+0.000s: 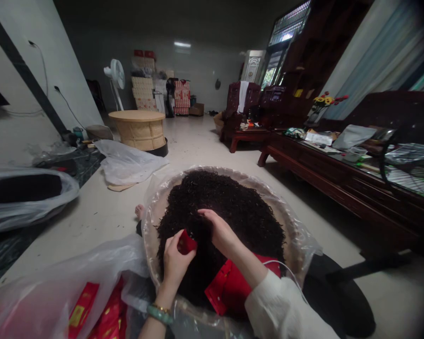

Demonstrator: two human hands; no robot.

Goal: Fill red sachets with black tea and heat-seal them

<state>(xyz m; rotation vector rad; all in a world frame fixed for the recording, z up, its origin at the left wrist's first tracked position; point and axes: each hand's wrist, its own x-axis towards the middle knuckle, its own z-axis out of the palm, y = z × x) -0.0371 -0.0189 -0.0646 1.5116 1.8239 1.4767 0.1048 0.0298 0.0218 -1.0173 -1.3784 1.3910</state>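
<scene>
Left hand (176, 260), curled round a small red packet (187, 242), apparently to hold its mouth open above dark leaves (229, 202) in a plastic-lined basket (150, 221); right hand (222, 231), half-cupped alongside, contents not discernible; red packaging (227, 285) on the near side, presumably for easy reach.

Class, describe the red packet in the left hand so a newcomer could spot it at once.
Find the large round plastic-lined tray of dark shreds. Over it, the left hand holds a small red packet. The other red packets lie unheld; only this one is in a hand.
</scene>
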